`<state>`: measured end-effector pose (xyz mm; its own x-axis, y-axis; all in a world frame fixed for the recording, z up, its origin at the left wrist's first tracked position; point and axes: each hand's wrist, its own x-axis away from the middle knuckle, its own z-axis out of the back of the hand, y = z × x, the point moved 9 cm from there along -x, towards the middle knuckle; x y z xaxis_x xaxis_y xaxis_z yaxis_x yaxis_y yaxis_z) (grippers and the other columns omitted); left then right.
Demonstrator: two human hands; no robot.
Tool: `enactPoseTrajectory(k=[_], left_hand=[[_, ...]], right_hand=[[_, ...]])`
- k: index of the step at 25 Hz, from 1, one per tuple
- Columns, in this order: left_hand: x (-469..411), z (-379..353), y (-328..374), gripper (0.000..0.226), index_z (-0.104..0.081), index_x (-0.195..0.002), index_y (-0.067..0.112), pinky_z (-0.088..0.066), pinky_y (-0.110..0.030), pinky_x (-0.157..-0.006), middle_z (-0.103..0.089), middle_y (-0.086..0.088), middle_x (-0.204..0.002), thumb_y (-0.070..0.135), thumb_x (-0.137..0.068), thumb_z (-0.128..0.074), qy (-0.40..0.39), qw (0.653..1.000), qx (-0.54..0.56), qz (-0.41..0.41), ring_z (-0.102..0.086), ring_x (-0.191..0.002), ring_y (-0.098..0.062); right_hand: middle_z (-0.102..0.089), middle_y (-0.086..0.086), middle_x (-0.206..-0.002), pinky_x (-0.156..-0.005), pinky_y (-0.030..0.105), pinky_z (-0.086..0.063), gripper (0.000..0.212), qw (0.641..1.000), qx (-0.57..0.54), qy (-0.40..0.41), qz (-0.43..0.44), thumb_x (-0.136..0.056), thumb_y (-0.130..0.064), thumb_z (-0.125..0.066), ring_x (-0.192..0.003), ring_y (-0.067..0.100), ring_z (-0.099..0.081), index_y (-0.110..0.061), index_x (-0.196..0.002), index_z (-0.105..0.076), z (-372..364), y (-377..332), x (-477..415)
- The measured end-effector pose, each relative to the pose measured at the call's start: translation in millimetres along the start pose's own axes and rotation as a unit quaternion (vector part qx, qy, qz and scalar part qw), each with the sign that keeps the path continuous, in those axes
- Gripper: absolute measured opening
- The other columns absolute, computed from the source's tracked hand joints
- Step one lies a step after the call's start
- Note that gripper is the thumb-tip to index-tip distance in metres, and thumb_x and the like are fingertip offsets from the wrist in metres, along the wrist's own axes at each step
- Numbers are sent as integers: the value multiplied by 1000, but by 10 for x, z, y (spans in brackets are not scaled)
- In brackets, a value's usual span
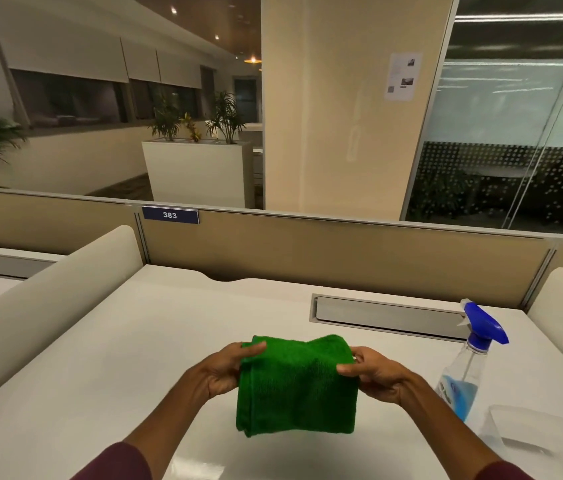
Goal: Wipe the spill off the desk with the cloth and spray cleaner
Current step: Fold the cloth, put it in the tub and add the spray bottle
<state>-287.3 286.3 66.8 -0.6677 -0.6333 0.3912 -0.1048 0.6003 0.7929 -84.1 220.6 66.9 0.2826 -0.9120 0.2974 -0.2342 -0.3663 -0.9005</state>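
Both hands, left (226, 370) and right (373, 374), pinch a folded green microfibre cloth (295, 384) just above the white tabletop (169, 341), one grip on each side. The clear spray bottle with blue trigger (468, 362) stands untouched at the right; no spill is visible, so wiping looks either finished or not begun.

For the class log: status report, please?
Both hands, left hand and right hand, hold folded green cloth. Spray bottle upright at right, untouched. Nothing blocking.

Only one thing can actually be read here: "383", printed in white on a small blue tag (170, 215) clipped to the partition's (307, 244) top edge. The spray bottle's (463, 382) label and the pillar's notice (402, 76) are too blurred.
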Motion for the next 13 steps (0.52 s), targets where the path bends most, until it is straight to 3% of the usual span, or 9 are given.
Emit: enactPoseTrajectory(k=[2,5,7,9,13], left_hand=[[-6,50,23,61,-65,-113,-7,-58,-44,-83,-65,-27,-117,5,-57,-88,5,996,-88,-4,-63,-106,-39],[-67,141,0,41,-61,-112,-14,-58,-41,-79,-65,-28,-114,-12,-73,-72,47,992,-117,6,-62,-103,-38],[-78,161,31,37,-58,-113,-17,-60,-39,-72,-66,-28,-106,-18,-76,-65,61,991,-119,-10,-66,-93,-37],[-47,136,77,37,-58,-113,-17,-60,-38,-69,-68,-27,-100,-20,-76,-64,50,989,-137,-29,-68,-88,-36],[24,199,39,27,-64,-104,-12,-60,-40,-73,-69,-26,-103,-16,-77,-66,66,993,-103,2,-67,-91,-36]], right_hand=[[-64,26,-123,-88,38,-55,64,999,20,39,10,-66,7,-78,-115,39,-61,8,-126,-54,51,-10,-30],[-66,21,-120,-85,50,-56,56,992,37,124,14,-74,14,-69,-112,39,-61,-1,-126,-55,135,-27,-61],[-65,17,-119,-79,61,-55,40,981,120,155,7,-86,7,-60,-110,38,-61,-11,-122,-59,118,-30,-37],[-66,16,-117,-75,62,-56,28,972,169,161,8,-95,-4,-52,-104,36,-65,-16,-118,-62,85,-32,-2],[-60,18,-121,-81,64,-53,26,979,97,182,-1,-99,-16,-48,-102,42,-65,-22,-124,-55,49,16,43]])
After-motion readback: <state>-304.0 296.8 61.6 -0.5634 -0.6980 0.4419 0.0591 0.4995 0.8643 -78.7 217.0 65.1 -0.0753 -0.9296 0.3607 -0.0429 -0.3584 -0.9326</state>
